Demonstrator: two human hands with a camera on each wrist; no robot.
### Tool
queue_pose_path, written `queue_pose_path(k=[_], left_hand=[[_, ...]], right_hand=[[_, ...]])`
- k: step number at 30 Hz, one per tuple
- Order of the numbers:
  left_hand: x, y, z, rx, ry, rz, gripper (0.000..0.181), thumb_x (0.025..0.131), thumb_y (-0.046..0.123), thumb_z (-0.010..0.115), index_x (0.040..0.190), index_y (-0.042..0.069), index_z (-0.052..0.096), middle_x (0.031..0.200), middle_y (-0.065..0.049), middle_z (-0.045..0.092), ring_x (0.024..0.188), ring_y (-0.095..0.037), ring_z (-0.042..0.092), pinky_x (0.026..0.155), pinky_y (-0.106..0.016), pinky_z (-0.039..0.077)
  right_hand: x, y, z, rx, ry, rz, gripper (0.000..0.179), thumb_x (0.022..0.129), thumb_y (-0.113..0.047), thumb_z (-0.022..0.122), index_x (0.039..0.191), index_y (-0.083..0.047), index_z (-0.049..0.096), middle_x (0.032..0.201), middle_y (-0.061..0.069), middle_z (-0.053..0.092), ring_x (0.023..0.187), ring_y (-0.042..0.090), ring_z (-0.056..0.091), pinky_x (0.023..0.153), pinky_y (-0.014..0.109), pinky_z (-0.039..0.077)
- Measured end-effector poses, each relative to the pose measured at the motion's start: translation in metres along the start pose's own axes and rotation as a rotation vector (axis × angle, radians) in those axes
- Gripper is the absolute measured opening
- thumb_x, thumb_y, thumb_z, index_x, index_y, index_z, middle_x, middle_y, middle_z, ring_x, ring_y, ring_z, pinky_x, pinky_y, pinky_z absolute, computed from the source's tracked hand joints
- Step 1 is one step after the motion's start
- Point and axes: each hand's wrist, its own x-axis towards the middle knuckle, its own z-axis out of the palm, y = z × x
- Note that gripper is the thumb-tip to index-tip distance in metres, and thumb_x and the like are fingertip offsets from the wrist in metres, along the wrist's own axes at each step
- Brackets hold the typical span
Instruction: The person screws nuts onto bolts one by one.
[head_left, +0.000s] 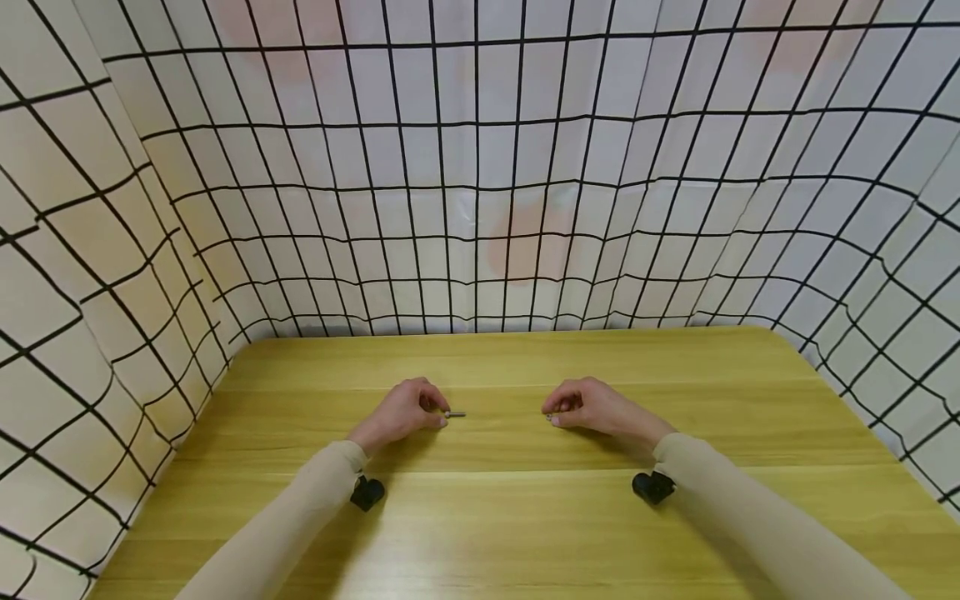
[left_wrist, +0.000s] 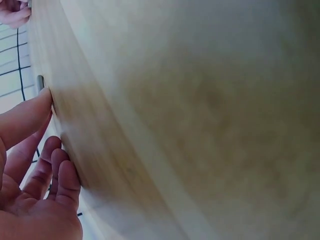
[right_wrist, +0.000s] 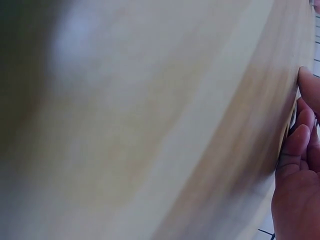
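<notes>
Between thumb and fingertips my left hand (head_left: pixel 405 410) pinches a small grey metal bolt (head_left: pixel 457 414), its shank pointing right toward the other hand. The left wrist view shows the rounded bolt end (left_wrist: pixel 40 82) past the thumb tip. My right hand (head_left: pixel 592 407) pinches a tiny metal piece (head_left: pixel 550 416), perhaps a nut; the fingers cover most of it and its shape is too small to tell. In the right wrist view the thumb and curled fingers of the right hand (right_wrist: pixel 300 155) show at the right edge, the piece hidden. A gap separates the two hands, both low over the wooden table.
The yellowish wooden table (head_left: pixel 480 533) spreads beneath both arms. White walls with a black grid (head_left: pixel 495 167) enclose it at the back and both sides. A small black device sits at the left wrist (head_left: pixel 367 492) and another at the right wrist (head_left: pixel 653 487).
</notes>
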Motion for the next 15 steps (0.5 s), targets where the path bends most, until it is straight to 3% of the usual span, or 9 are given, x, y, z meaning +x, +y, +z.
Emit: queue_pose_path(k=[15], left_hand=[[0.0014, -0.0007, 0.0066, 0.022, 0.059, -0.026, 0.009, 0.079, 0.003, 0.080, 0.084, 0.007, 0.074, 0.084, -0.003, 0.059, 0.077, -0.015, 0.050, 0.071, -0.031, 0.041]], right_hand=[[0.0008, -0.0001, 0.0003, 0.005, -0.002, 0.030, 0.010, 0.091, -0.016, 0.072, 0.101, -0.016, 0.074, 0.093, -0.003, 0.063, 0.083, 0.017, 0.055, 0.072, 0.030, 0.046]])
